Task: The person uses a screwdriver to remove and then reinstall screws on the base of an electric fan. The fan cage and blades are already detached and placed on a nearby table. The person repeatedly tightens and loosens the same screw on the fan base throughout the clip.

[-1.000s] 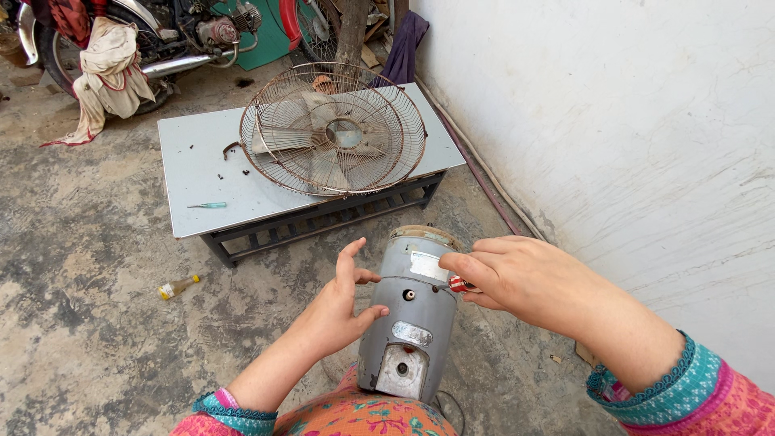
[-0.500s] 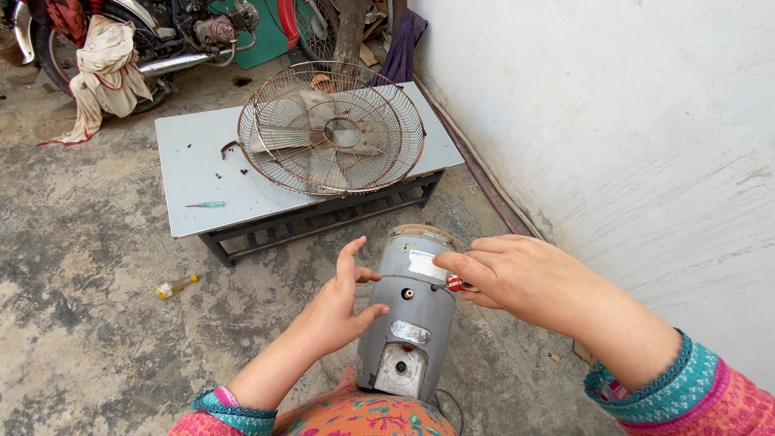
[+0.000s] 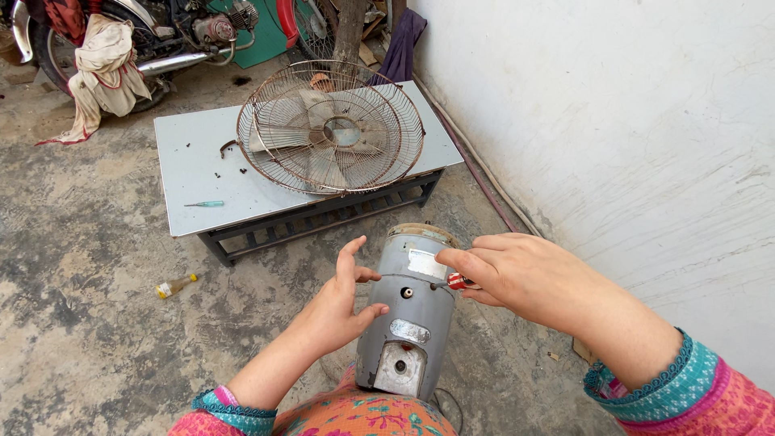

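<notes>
Barely anything has moved since the earlier frames: both hands stay on the grey motor housing [image 3: 412,311], camera view just drifted a touch. Motor housing stands upright on the person's lap, over orange floral fabric [image 3: 355,416], rusty rim at the top, pale label patch near the top, a small hole below it, a metal plate and a square opening low on the front. Left hand [image 3: 339,307] rests against the housing's left side, fingers spread and open, thumb touching the grey wall, not wrapped around it, so the left grip is open. Right hand [image 3: 517,270] reaches across the upper right of the housing, fingertips pinched on a small red-and-white tool handle [image 3: 458,281] pressed against the housing just beside the label; right grip closed on that handle. What kind of tool it is, cannot tell, most is hidden by the fingers. Beyond, on the grey counter [image 3: 194,161], lies a rusty fan cage [image 3: 331,125] with blades inside, plus a green-handled screwdriver [image 3: 203,203] near the front edge. Small bottle [image 3: 176,285] lies on the concrete floor, well apart from the hands. Motorbike [image 3: 161,32] with a rag draped over it at the top left.
</notes>
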